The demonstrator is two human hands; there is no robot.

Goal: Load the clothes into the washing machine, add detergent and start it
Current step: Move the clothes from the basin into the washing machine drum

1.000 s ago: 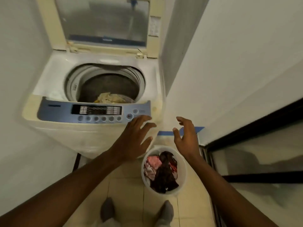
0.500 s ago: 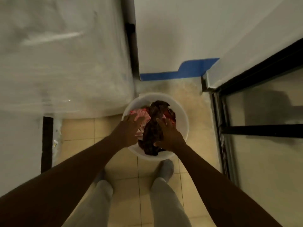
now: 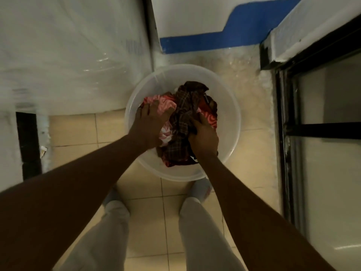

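Observation:
A round white basin (image 3: 230, 106) stands on the tiled floor just in front of my feet. It holds a heap of clothes: a dark brown checked garment (image 3: 187, 102) on top, pink patterned cloth (image 3: 166, 103) to its left, red cloth (image 3: 210, 119) to its right. My left hand (image 3: 148, 126) presses down on the pink cloth with its fingers curling into it. My right hand (image 3: 204, 135) is closed around a fold of the checked garment. The washing machine's white front (image 3: 74, 55) fills the upper left; its tub and panel are out of view.
A white wall with a blue painted band (image 3: 224, 36) rises behind the basin. A black-framed glass door (image 3: 322, 133) runs down the right side. The floor by the wall looks wet. My legs in light trousers stand below the basin.
My view dropped from the open machine to the floor. Both hands came down from near the control panel into the basin, and now grip the clothes.

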